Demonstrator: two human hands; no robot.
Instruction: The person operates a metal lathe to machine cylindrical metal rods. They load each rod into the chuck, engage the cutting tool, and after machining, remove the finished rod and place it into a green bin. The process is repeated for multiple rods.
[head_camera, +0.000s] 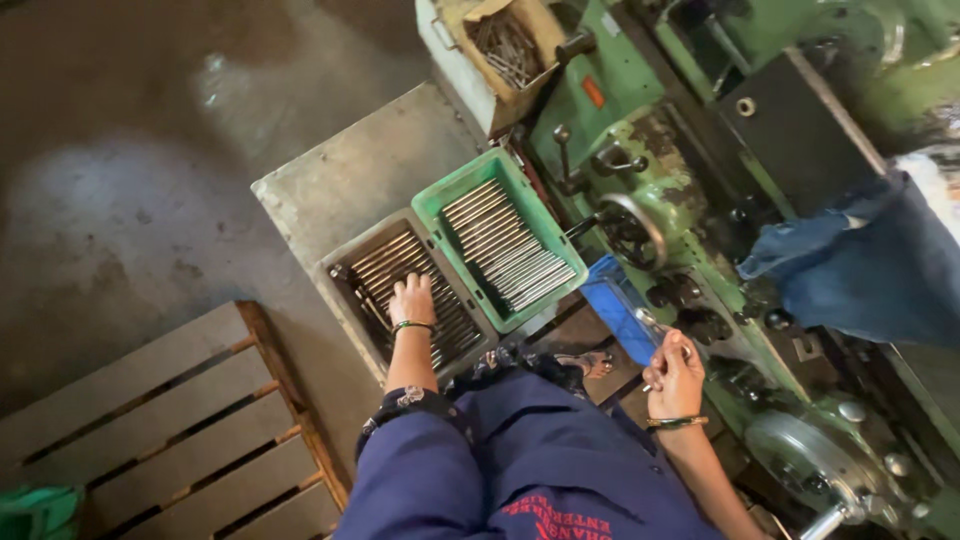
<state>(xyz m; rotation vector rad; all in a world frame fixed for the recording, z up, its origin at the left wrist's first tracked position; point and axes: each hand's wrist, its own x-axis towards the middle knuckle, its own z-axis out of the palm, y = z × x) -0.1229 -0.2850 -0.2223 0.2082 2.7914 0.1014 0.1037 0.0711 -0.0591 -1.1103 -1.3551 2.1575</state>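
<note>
Left hand (411, 299) lay flat, fingers spread and pointing away from the body, on the rods (400, 262) in the grey tray (340, 248); it rested on them and was not yet curled round any one. Right hand (673, 374) was raised beside the lathe (690, 190), fingers folded round a thin metal piece (648, 322) that stuck out above the fist toward the blue tray (612, 300); what kind of piece it was could not be told at this size. Both wrists wore bangles, and the blue sleeves ran back to the lap.

Judged from this, the step in hand was picking a fresh rod out of the grey tray while the right hand kept hold of its piece. Closing on a single rod would call for the fingers to part one from its neighbours, since the rods lay packed side by side, touching.

Just beside the grey tray, on the same grey stand (350, 170), sat a green crate (470, 190) with brighter rods in neat rows. Beyond it a cardboard box (500, 40) held loose metal parts. A handwheel (632, 228) faced the crate, and a blue cloth (860, 260) hung over the machine bed. A wooden pallet (160, 420) lay on the floor to the left.
</note>
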